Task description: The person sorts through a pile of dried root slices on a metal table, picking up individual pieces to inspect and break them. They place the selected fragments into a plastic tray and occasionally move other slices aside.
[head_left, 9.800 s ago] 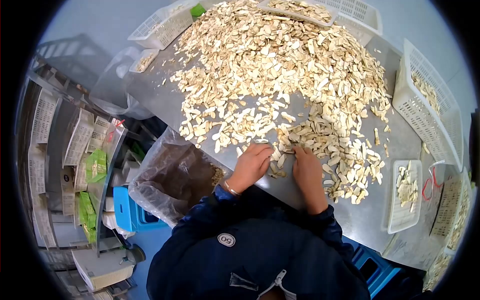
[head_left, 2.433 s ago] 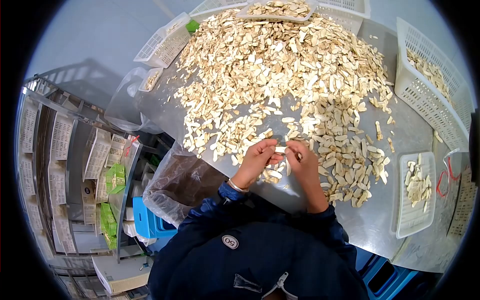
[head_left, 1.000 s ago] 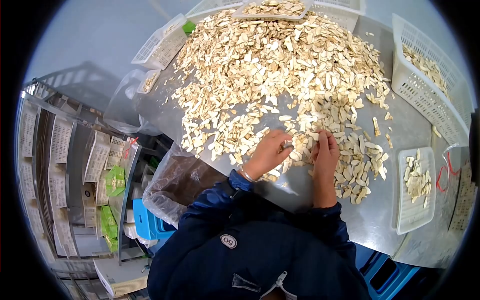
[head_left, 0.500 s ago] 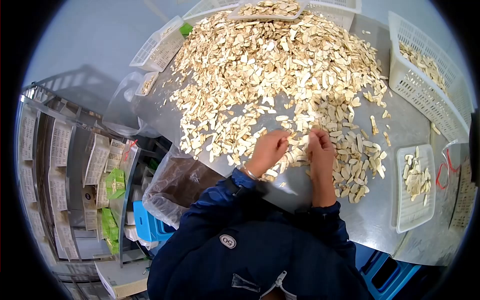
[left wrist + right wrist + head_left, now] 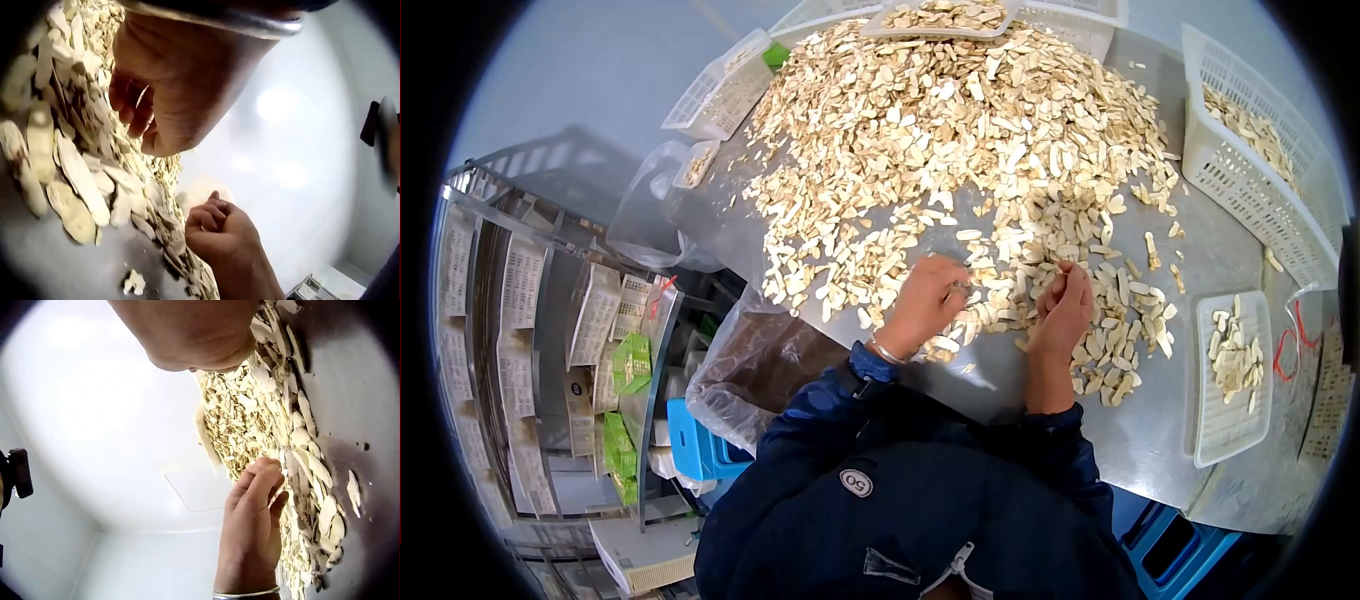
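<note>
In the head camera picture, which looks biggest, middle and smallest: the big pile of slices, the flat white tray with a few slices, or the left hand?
1. Pile of slices, biggest by far.
2. Flat white tray.
3. Left hand, smallest.

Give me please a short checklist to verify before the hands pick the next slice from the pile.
1. Left hand is on the slices at the near edge of the pile: ok.
2. Right hand is free to pick: cannot tell; its fingers are curled, and what they hold is hidden.
3. Small white tray to the right has free room: ok, only its upper part carries slices.
4. Big white basket at the far right is within view and only partly filled: ok.
5. Bare table in front of the person for working: ok.
</note>
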`<state>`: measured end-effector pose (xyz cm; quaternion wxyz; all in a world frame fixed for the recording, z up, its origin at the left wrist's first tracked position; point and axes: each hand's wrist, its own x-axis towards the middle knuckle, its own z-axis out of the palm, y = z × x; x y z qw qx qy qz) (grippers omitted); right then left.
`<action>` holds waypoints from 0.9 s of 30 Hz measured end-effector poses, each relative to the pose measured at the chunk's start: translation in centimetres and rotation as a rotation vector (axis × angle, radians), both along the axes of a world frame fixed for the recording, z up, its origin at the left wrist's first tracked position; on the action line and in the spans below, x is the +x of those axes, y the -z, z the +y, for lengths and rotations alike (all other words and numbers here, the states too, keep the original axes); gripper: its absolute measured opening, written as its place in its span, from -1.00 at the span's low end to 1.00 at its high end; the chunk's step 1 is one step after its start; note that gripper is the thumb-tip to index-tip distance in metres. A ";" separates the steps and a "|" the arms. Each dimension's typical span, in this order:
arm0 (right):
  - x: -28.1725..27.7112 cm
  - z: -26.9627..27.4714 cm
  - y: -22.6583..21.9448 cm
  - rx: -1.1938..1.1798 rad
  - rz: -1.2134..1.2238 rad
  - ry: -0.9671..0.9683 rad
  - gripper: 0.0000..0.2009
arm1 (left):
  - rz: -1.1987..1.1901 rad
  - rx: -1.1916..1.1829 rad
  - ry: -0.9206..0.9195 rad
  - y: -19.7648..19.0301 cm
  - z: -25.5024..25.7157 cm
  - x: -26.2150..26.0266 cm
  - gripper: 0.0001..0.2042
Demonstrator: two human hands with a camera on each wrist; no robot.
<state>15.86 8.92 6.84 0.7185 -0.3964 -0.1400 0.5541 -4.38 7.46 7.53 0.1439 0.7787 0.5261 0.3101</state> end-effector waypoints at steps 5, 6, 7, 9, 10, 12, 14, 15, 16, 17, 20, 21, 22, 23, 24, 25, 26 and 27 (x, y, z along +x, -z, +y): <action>0.1 0.2 0.8 0.015 0.007 0.018 -0.77 | 0.052 0.027 0.155 -0.6 -0.3 4.1 -0.79; 0.1 0.2 0.8 -0.001 0.016 0.018 -0.77 | 0.068 0.030 0.156 -0.4 -0.2 4.1 -0.80; 0.1 0.2 0.8 -0.018 0.027 0.018 -0.77 | 0.086 0.031 0.157 0.0 -0.1 4.0 -0.81; 0.2 0.1 0.6 -0.028 0.032 -0.012 -0.78 | 0.043 0.063 0.139 0.5 0.4 3.7 -0.87; 0.3 0.1 0.5 -0.032 0.037 -0.027 -0.78 | 0.052 0.039 0.099 0.6 0.3 3.4 -0.88; 0.3 0.0 0.3 -0.044 0.039 -0.047 -0.78 | 0.074 -0.011 0.019 0.3 -0.2 2.4 -0.90; 0.3 0.0 0.2 -0.046 0.043 -0.056 -0.77 | 0.062 0.037 -0.034 0.6 -0.3 1.7 -0.91; 0.2 -0.1 0.2 -0.043 0.045 -0.055 -0.77 | 0.052 0.038 -0.048 0.6 -0.3 1.6 -0.91; 0.2 -0.1 0.2 -0.040 0.047 -0.055 -0.77 | 0.041 0.038 -0.064 0.7 -0.4 1.5 -0.92; 0.1 -0.2 0.2 -0.037 0.052 -0.057 -0.77 | 0.045 -0.002 -0.046 0.7 -0.2 1.8 -0.90; 0.1 -0.1 0.3 -0.023 0.059 -0.055 -0.78 | 0.021 0.014 0.041 -0.5 -0.2 4.5 -0.86; 0.2 -0.1 0.3 -0.020 0.057 -0.048 -0.78 | 0.089 0.070 0.063 -0.9 0.0 5.3 -0.84; 0.4 -0.1 0.3 -0.017 0.054 -0.039 -0.78 | 0.111 0.081 0.074 -0.7 0.2 5.6 -0.84; 0.5 -0.1 0.2 -0.032 0.056 -0.034 -0.78 | 0.134 0.090 0.085 -0.5 0.4 5.9 -0.85; 0.5 -0.1 0.0 -0.045 0.059 -0.030 -0.78 | 0.158 0.101 0.095 -0.2 0.7 6.0 -0.85; 0.6 0.0 -0.1 -0.059 0.064 -0.026 -0.78 | 0.158 0.120 0.074 0.1 1.0 5.8 -0.89; 0.6 0.1 0.0 -0.057 0.069 -0.031 -0.79 | 0.122 0.075 0.055 0.2 1.1 5.3 -0.90; 0.6 0.1 0.2 -0.057 0.075 -0.038 -0.79 | 0.087 0.028 0.035 0.1 1.1 4.7 -0.91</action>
